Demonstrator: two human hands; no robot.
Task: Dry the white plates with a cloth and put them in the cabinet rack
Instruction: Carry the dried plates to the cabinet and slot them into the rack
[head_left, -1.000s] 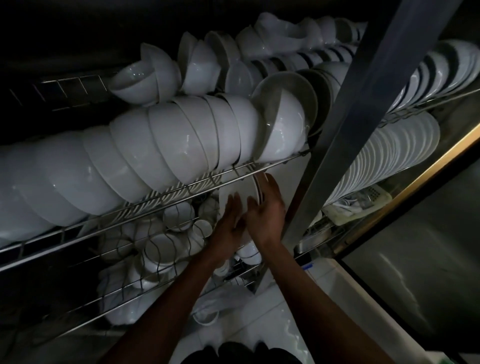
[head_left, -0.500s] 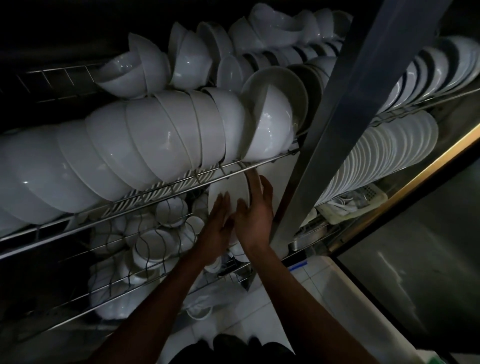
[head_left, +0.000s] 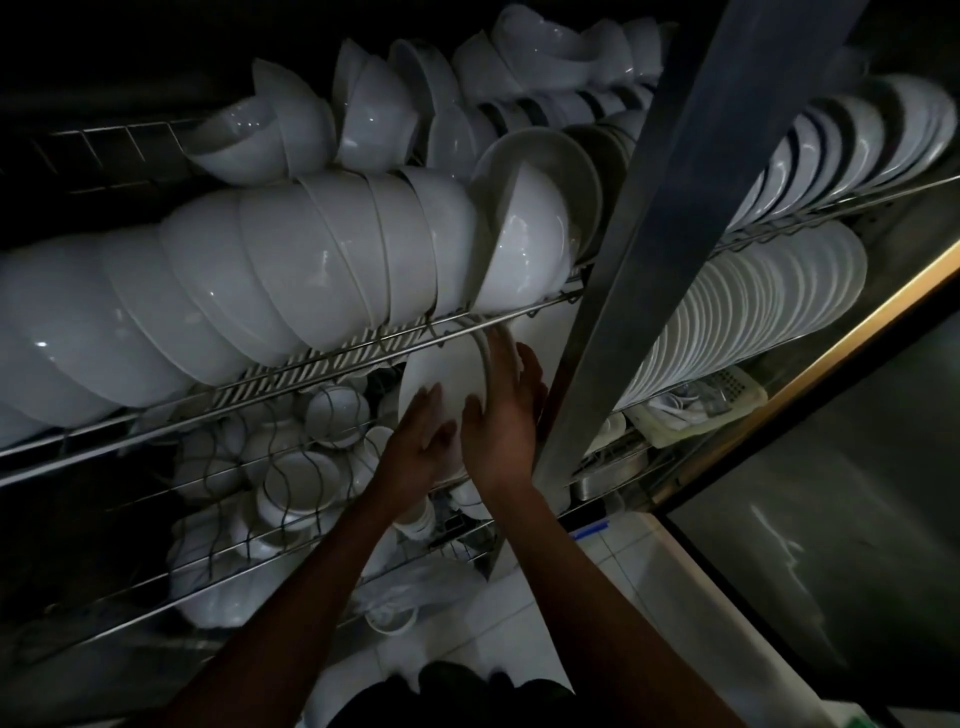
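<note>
Dim light, view tilted up into the cabinet. Your two forearms rise from the bottom edge and meet at a white plate standing on edge just under the front rail of the upper rack. Your left hand lies flat on the plate's near face, fingers straight and together, pressing rather than curling. Your right hand sits at the plate's right rim, fingers extended upward along the edge, with fingertips reaching nearly to the rail; whether the thumb hooks behind the rim cannot be told. The plate's top edge touches or nearly touches the rail. Below and left of your hands, the lower rack holds small cups and saucers jumbled behind wavy wire. Just right of your right hand runs a metal post, slanting up to the top edge. Above the rail, a long row of white bowls lies nested on its sides, and more bowls are piled behind it. Past the post, stacked plates stand on edge in a dense row, with a second row of dishes above them. A pale basket sits beneath those plates.
</note>
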